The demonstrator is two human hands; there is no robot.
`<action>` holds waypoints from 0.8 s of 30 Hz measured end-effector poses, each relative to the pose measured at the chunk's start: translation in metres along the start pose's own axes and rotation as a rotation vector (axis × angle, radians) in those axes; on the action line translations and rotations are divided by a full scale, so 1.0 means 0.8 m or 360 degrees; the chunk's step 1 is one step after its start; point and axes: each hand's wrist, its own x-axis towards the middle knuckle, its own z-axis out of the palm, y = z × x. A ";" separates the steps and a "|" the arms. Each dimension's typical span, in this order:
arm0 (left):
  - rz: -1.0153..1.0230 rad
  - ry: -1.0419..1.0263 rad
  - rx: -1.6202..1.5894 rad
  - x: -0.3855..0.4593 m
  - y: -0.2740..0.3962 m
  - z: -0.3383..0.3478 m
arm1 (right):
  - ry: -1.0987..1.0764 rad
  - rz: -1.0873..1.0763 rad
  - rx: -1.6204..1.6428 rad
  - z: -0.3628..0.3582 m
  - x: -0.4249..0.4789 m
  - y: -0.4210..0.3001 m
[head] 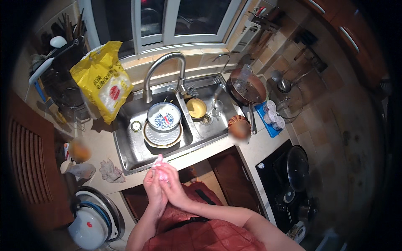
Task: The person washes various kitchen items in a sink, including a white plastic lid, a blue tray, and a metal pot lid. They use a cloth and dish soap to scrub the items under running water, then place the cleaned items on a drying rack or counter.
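My left hand (152, 186) and my right hand (172, 185) are close together at the front edge of the sink. Between them they grip a small crumpled pink item (160, 158), soft-looking; the fingers hide most of it, so its exact kind is unclear. Ahead, in the left basin of the stainless steel sink (127, 153), a blue-and-white patterned bowl (164, 113) rests on a pale round dish with a raised dotted surface (163, 137). The right basin holds a yellow bowl (196, 108) and a clear cup (217, 106).
A curved faucet (169, 56) arches over the sink. Left stand a yellow bag (103, 81), a crumpled grey cloth (111, 171) and stacked basins (88, 227). Right are a brown pan (246, 89), a blue tray (264, 120) with small cups and a black cooktop (276, 178).
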 end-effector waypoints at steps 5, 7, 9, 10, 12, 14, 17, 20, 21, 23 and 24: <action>-0.0501 -0.0091 0.0061 0.004 -0.073 0.044 | 0.0485 0.0677 0.0688 -0.090 0.011 0.063; -0.0702 -0.0341 0.0304 -0.004 -0.068 0.066 | 0.0726 0.1109 0.1294 -0.134 0.006 0.112; -0.0594 -0.0571 0.0633 -0.008 -0.074 0.063 | 0.0551 0.1481 0.1833 -0.189 0.011 0.153; -0.0530 -0.0511 0.0693 -0.006 -0.080 0.053 | 0.0599 0.1456 0.1821 -0.212 0.008 0.157; -0.0700 -0.0208 0.0633 -0.007 -0.073 0.035 | 0.0490 0.1440 0.1731 -0.265 0.009 0.175; -0.0755 0.0119 0.0658 -0.014 -0.078 -0.009 | 0.0653 0.1306 0.1395 -0.296 0.025 0.199; -0.0680 0.0498 0.0629 -0.045 -0.071 -0.060 | 0.0875 0.0809 0.0683 -0.329 0.071 0.268; -0.0614 0.0782 0.0581 -0.087 -0.070 -0.106 | 0.0051 0.0245 -0.0994 -0.342 0.105 0.294; -0.0589 0.0852 0.0578 -0.097 -0.063 -0.116 | -0.0408 0.0035 -0.1450 -0.350 0.105 0.307; -0.0454 0.1032 0.0542 -0.110 -0.055 -0.135 | -0.0419 -0.0078 -0.1502 -0.339 0.098 0.330; -0.0349 0.1079 0.0532 -0.112 -0.050 -0.155 | -0.0408 -0.0024 -0.1521 -0.325 0.096 0.332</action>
